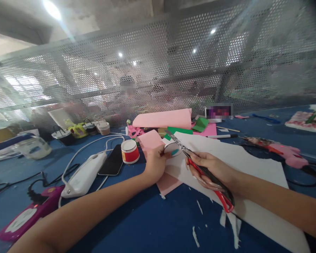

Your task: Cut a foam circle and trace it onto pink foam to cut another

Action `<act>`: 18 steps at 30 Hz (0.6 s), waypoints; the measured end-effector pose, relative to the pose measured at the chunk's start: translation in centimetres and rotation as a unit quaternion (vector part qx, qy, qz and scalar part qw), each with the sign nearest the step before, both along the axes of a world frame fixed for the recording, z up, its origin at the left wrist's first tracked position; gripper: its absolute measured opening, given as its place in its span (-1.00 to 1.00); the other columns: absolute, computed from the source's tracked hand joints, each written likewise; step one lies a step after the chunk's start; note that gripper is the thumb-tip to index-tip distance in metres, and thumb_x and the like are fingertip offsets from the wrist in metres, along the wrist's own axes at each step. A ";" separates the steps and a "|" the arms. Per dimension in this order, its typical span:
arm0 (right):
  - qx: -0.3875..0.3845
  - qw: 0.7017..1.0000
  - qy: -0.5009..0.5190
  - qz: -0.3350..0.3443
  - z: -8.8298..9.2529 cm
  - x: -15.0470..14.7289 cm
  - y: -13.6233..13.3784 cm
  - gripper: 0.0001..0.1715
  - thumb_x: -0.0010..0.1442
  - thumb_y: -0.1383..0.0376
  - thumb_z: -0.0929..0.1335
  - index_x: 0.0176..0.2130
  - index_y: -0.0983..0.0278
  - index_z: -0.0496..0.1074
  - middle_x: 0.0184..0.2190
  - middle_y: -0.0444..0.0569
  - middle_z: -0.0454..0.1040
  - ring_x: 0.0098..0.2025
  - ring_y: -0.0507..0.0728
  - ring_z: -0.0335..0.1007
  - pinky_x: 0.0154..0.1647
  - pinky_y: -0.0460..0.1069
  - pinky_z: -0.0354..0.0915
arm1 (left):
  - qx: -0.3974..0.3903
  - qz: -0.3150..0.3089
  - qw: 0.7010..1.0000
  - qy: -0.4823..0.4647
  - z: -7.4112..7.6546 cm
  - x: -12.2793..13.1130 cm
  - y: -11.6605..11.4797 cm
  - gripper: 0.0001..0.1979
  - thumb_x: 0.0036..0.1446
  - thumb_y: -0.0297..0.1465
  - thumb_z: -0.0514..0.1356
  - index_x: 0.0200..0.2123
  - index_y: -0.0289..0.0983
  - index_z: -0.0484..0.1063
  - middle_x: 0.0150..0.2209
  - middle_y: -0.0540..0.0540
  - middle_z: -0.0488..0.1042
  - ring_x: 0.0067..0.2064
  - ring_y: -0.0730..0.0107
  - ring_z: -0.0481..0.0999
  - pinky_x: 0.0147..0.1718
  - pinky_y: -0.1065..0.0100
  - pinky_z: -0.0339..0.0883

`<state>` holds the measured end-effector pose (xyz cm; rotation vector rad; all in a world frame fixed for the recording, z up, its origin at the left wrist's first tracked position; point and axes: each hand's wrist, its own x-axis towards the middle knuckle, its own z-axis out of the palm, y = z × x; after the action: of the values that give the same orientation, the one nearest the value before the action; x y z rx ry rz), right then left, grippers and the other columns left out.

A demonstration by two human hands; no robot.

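Left hand, centre: fingers pinching white disc above white sheet's left end. Right hand: fingers curled round red-handled cutters, blades by disc's far edge. Apparent step: trimming disc. Next move seemingly calls for steady pinch, fingertips clear.

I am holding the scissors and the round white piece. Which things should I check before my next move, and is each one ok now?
1. Scissors gripped: ok; the right hand holds the scissors by the handles.
2. Piece held: ok; the left hand pinches the round white piece.
3. Left hand clear of blades: cannot tell; they look close, the gap is unclear.
4. Table free of scraps: not ok; white scraps lie on the blue table.
5. Phone away from blades: ok; it lies off to the left.
6. Pink glue gun cold: cannot tell.
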<state>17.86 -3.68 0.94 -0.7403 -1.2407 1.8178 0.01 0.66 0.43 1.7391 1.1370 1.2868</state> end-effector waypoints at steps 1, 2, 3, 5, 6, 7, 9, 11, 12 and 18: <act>0.000 1.000 0.000 -0.001 0.0 0.0 0.0 -0.71 0.19 0.15 0.30 -0.44 0.31 0.32 -0.75 -0.21 0.33 -0.88 -0.12 -0.04 -0.91 -0.19 -0.02 | -0.008 0.004 1.000 -0.013 0.0 0.0 0.0 -0.88 -0.10 -0.45 0.22 -0.42 -0.35 0.50 -0.45 -0.04 0.49 -0.37 0.34 0.40 -0.36 0.35 0.29; 0.000 1.000 0.000 -0.001 0.0 0.0 0.0 -0.70 0.19 0.15 0.30 -0.45 0.31 0.32 -0.75 -0.21 0.32 -0.88 -0.12 -0.04 -0.91 -0.19 -0.02 | -0.011 0.009 1.000 -0.020 0.1 0.1 0.1 -0.88 -0.10 -0.45 0.22 -0.41 -0.35 0.50 -0.46 -0.04 0.48 -0.38 0.35 0.39 -0.37 0.36 0.28; 0.000 1.000 0.000 -0.002 0.0 0.0 0.0 -0.70 0.19 0.14 0.30 -0.45 0.31 0.32 -0.75 -0.21 0.32 -0.88 -0.12 -0.04 -0.91 -0.19 -0.02 | -0.010 0.013 1.000 -0.022 0.0 0.1 0.1 -0.87 -0.10 -0.45 0.23 -0.41 -0.34 0.50 -0.47 -0.03 0.48 -0.39 0.36 0.38 -0.38 0.36 0.28; 0.000 1.000 0.000 -0.003 0.0 0.0 0.0 -0.70 0.19 0.14 0.31 -0.44 0.31 0.32 -0.75 -0.21 0.32 -0.87 -0.11 -0.03 -0.90 -0.19 -0.01 | 0.003 0.018 1.000 -0.019 -0.1 0.0 0.2 -0.87 -0.09 -0.44 0.23 -0.40 -0.34 0.51 -0.47 -0.03 0.47 -0.39 0.37 0.37 -0.37 0.37 0.27; -0.001 1.000 0.002 -0.003 0.0 0.0 -0.1 -0.71 0.19 0.14 0.30 -0.43 0.31 0.32 -0.75 -0.21 0.32 -0.87 -0.11 -0.02 -0.90 -0.19 -0.01 | 0.011 0.016 1.000 -0.018 -0.2 -0.1 0.3 -0.87 -0.08 -0.43 0.23 -0.38 -0.33 0.51 -0.46 -0.04 0.48 -0.38 0.37 0.38 -0.36 0.37 0.27; -0.002 1.000 0.003 -0.004 0.0 0.0 -0.1 -0.72 0.20 0.14 0.30 -0.42 0.31 0.32 -0.75 -0.21 0.32 -0.87 -0.11 -0.02 -0.89 -0.20 -0.01 | 0.017 0.013 1.000 -0.019 -0.3 -0.1 0.4 -0.86 -0.06 -0.43 0.22 -0.37 -0.33 0.51 -0.44 -0.04 0.49 -0.38 0.37 0.38 -0.35 0.36 0.27; -0.005 1.000 0.006 -0.003 0.0 0.0 -0.1 -0.73 0.21 0.15 0.29 -0.40 0.30 0.32 -0.74 -0.21 0.33 -0.87 -0.12 -0.02 -0.90 -0.20 -0.02 | 0.020 0.010 1.000 -0.022 -0.5 -0.2 0.5 -0.85 -0.05 -0.43 0.21 -0.35 -0.32 0.50 -0.42 -0.05 0.49 -0.37 0.36 0.39 -0.33 0.36 0.27; -0.006 1.000 0.007 -0.002 -0.1 0.0 -0.1 -0.72 0.22 0.15 0.28 -0.40 0.30 0.32 -0.73 -0.21 0.33 -0.87 -0.12 -0.02 -0.90 -0.20 -0.03 | 0.017 0.015 0.999 -0.022 -0.5 -0.2 0.5 -0.86 -0.06 -0.45 0.20 -0.36 -0.32 0.48 -0.43 -0.03 0.48 -0.38 0.38 0.38 -0.34 0.37 0.26; -0.004 1.000 0.007 -0.004 -0.1 0.0 -0.1 -0.72 0.22 0.15 0.28 -0.41 0.30 0.32 -0.74 -0.21 0.33 -0.88 -0.12 -0.03 -0.91 -0.20 -0.04 | 0.015 0.018 0.999 -0.022 -0.5 -0.2 0.5 -0.87 -0.07 -0.46 0.20 -0.37 -0.32 0.48 -0.44 -0.02 0.47 -0.39 0.38 0.37 -0.35 0.37 0.26; 0.001 1.000 0.001 -0.010 -0.1 0.0 0.0 -0.71 0.20 0.16 0.29 -0.45 0.30 0.32 -0.75 -0.20 0.33 -0.88 -0.11 -0.03 -0.92 -0.20 -0.02 | 0.021 0.013 0.999 -0.034 -0.3 -0.1 0.4 -0.88 -0.09 -0.47 0.19 -0.40 -0.30 0.48 -0.44 -0.02 0.48 -0.37 0.38 0.37 -0.35 0.39 0.25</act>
<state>17.82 -3.67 0.80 -0.7467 -1.2306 1.8001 -0.13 1.06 0.16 1.7014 1.1049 1.3848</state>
